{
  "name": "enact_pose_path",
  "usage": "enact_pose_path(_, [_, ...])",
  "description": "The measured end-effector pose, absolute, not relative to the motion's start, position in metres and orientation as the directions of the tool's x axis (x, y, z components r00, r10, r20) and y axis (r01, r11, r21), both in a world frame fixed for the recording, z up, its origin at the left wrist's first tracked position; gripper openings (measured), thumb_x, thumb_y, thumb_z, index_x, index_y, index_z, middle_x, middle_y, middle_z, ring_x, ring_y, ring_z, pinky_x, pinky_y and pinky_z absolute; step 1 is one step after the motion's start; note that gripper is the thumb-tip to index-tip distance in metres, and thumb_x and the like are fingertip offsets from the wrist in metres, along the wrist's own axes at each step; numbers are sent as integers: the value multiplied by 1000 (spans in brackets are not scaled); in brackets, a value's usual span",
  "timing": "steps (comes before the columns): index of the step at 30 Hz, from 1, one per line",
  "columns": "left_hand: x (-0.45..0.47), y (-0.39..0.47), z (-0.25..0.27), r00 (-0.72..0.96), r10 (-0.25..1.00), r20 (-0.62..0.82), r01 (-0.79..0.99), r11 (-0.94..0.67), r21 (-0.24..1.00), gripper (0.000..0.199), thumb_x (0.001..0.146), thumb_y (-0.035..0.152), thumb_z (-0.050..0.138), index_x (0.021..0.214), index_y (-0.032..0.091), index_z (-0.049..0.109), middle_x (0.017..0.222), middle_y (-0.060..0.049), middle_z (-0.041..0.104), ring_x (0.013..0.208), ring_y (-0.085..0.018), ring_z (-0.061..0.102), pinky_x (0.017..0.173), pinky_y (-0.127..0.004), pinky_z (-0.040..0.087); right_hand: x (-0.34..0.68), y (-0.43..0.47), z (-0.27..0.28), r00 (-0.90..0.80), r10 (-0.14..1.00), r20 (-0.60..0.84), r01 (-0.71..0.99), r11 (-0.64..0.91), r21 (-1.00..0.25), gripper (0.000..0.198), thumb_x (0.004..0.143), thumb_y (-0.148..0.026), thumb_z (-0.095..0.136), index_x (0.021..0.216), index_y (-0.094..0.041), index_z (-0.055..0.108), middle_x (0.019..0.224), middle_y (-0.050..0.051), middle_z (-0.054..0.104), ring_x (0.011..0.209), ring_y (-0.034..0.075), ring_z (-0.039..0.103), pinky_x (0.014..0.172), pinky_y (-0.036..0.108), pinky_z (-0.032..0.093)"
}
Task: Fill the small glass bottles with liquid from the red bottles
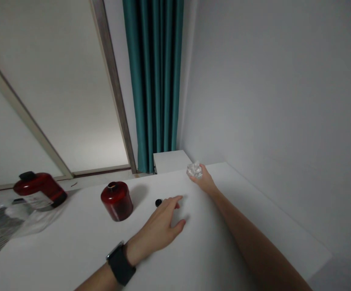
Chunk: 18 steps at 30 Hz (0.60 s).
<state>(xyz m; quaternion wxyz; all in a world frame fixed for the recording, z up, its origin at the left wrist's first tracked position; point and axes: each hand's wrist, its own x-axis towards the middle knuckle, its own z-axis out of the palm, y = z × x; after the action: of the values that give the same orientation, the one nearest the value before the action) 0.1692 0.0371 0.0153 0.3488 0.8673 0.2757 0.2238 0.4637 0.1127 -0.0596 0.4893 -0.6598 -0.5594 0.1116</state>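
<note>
My right hand is closed around a clear, shiny, crumpled-looking piece near the table's far edge; its exact kind is hard to make out. Over the middle of the white table, my left hand holds nothing, with its fingers stretched out and apart. Just beyond its knuckles lies a small black cap. To the left stands a dark red, uncapped bottle, upright and touched by neither hand.
Farther left, a second red bottle with a black cap and a white label stands tilted in view. Clear plastic wrapping lies in front of it. A wall borders the table on the right. Behind are a white cabinet and a green curtain.
</note>
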Motion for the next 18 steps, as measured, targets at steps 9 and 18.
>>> enact_pose_path(9, [236, 101, 23, 602, 736, 310, 503, -651, 569, 71, 82, 25, 64, 144, 11, 34, 123, -18, 61, 118, -34, 54, 103, -49, 41, 460, 113, -64, 279, 854, 440, 638, 178, -750, 100, 64, -32, 79, 149, -28, 27, 149, 12, 43, 141, 35, 39, 115, 57, 32])
enact_pose_path(18, [281, 155, 2, 631, 755, 182, 599, -622, 503, 88, 80, 35, 72, 147, 3, 26, 136, -28, 54, 130, -39, 49, 104, -46, 41, 464, 110, -67, 162, 868, 470, 685, 244, -686, 91, 72, -12, 58, 154, -21, 21, 153, 14, 40, 139, 28, 43, 116, 46, 35])
